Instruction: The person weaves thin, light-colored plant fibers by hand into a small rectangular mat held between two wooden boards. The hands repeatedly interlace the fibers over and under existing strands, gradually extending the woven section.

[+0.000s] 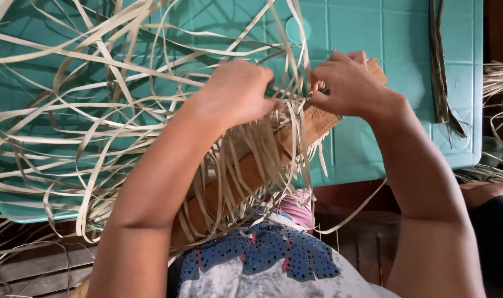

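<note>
Right now the left hand (235, 91) and right hand (348, 83) both pinch pale straw strips (293, 118) between them, over a wooden board (312, 127) whose long axis slants from beyond the right hand down under the left wrist, above the teal table (373, 33).

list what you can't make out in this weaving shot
Head view only:
- Left hand fingertips: curled under, hidden by its own back.
- Woven part where strips cross: covered by both hands.
- Wooden board: lower end buried under strips and left arm.
- Right hand grip: fingers tucked out of sight.
- Green table: cut off at top.
</note>
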